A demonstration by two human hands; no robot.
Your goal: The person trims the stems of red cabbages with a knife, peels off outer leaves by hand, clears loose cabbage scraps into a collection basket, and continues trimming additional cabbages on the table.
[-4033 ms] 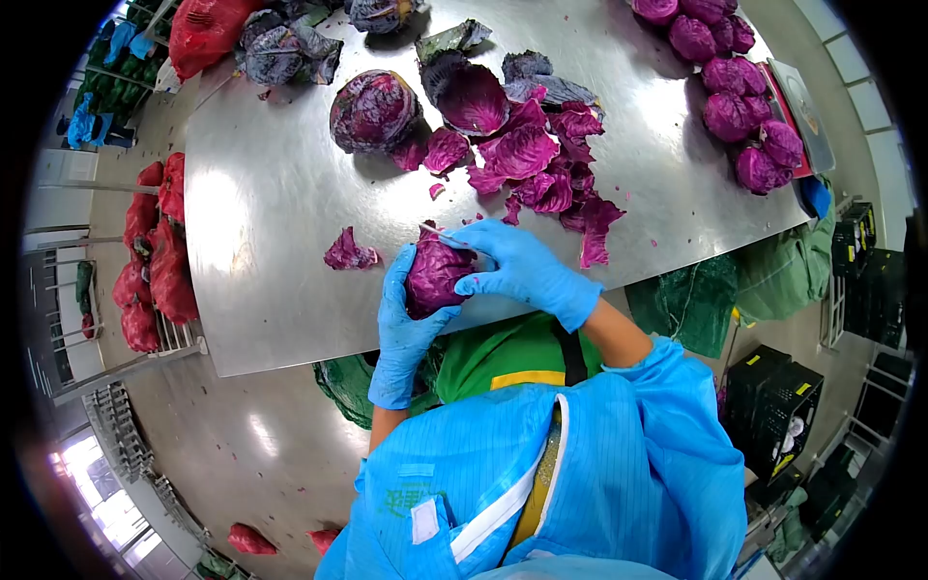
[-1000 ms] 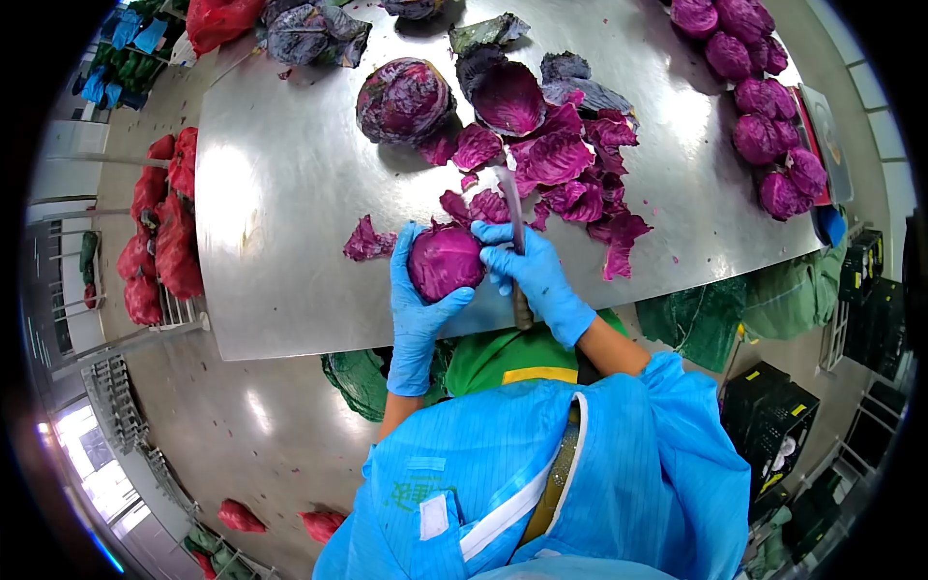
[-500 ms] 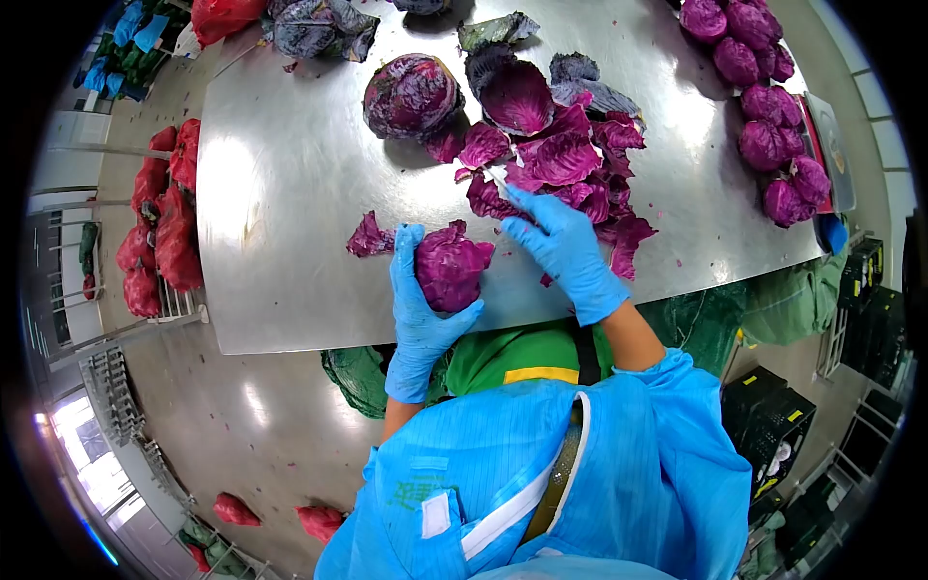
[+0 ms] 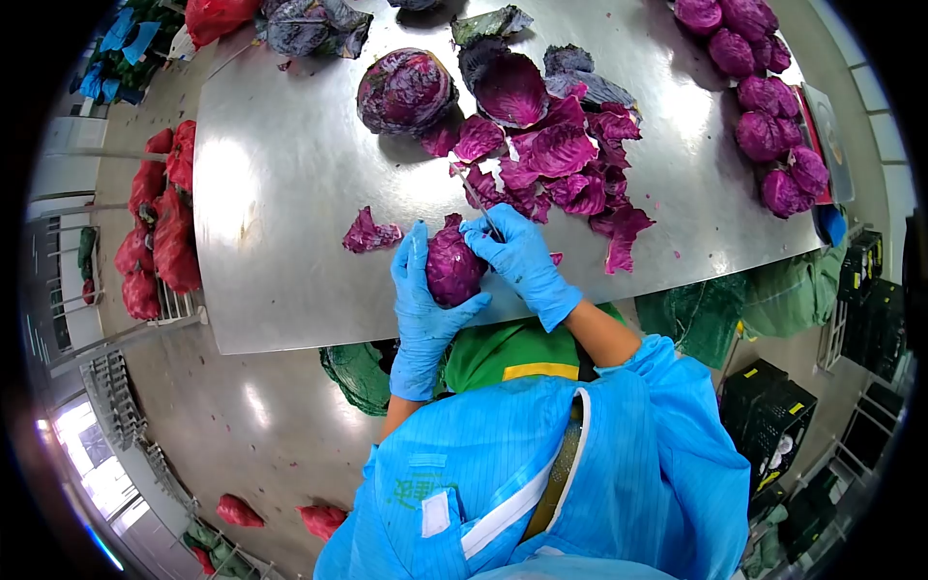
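Note:
My left hand (image 4: 425, 304), in a blue glove, is wrapped round the left and near sides of a small red cabbage (image 4: 453, 263) at the table's near edge. My right hand (image 4: 522, 253), gloved too, is closed on a knife (image 4: 475, 193) whose thin blade points up and left, away from me. Its fingertips are close by the cabbage's right side; whether they touch it is hard to tell. A torn cabbage leaf (image 4: 370, 232) lies left of my left hand. Beyond my right hand spreads a pile of purple leaves (image 4: 561, 155).
A larger untrimmed cabbage (image 4: 406, 92) sits farther back on the steel table (image 4: 280, 261), with a dark leafy one (image 4: 314, 27) at the back left. Several trimmed cabbages (image 4: 764, 135) line the right edge. Red sacks (image 4: 174, 237) stand left of the table, black crates (image 4: 768, 425) to the right.
My right hand has come left and nearer with the knife, from the leaf pile to the cabbage's side. The cabbage has turned in my left hand, which stays in nearly the same place.

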